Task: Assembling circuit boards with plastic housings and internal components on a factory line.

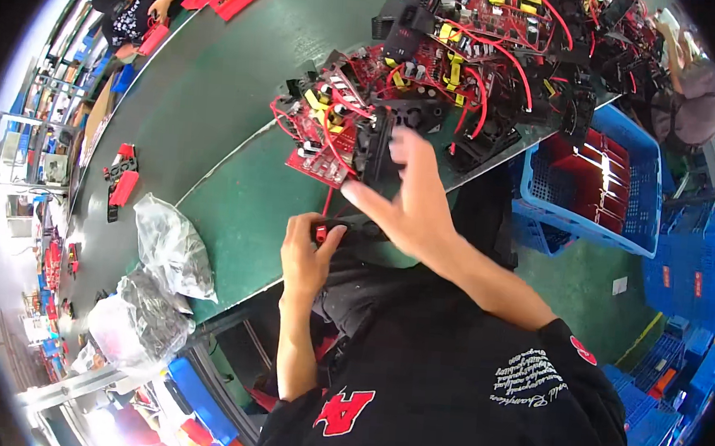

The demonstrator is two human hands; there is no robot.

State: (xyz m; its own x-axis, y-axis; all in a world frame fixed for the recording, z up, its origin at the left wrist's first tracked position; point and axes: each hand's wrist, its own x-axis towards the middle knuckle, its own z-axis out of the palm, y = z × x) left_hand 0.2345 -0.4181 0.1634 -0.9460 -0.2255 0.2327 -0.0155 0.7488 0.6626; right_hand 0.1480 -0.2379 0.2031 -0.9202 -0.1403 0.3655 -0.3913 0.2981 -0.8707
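Note:
At the front edge of the green table, my left hand is closed on a black plastic part with a small red piece at its end. My right hand is raised to the right of it, thumb and fingers apart and slightly blurred. Just beyond those fingers lies a red circuit board with yellow-wrapped components, red wires and a black plastic piece along its side. Whether my right fingertips touch that black piece, I cannot tell.
A large heap of red boards and black housings covers the table's far right. Clear plastic bags lie on the left. A blue crate holding red panels stands at the right. Another person works far left; one more far right.

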